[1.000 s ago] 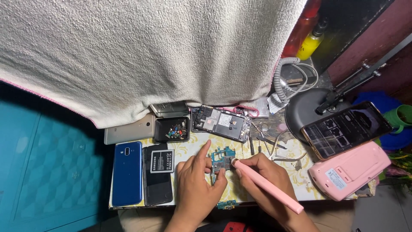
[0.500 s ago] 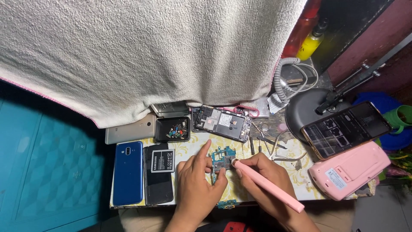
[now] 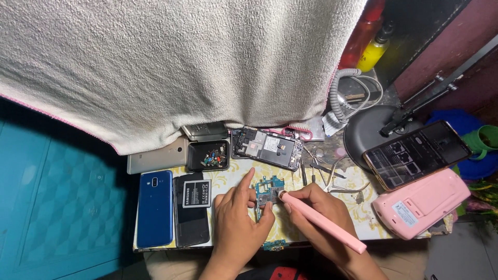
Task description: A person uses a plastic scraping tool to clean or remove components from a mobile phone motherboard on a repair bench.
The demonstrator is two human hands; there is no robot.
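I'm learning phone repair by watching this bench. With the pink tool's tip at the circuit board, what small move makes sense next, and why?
Probably a slight press of the tip, keeping the board pinned. The right hand holds the pink pen-shaped tool with its tip at the blue-green circuit board, and the left hand steadies that board with its fingers, so both are already set for fine work at that spot.
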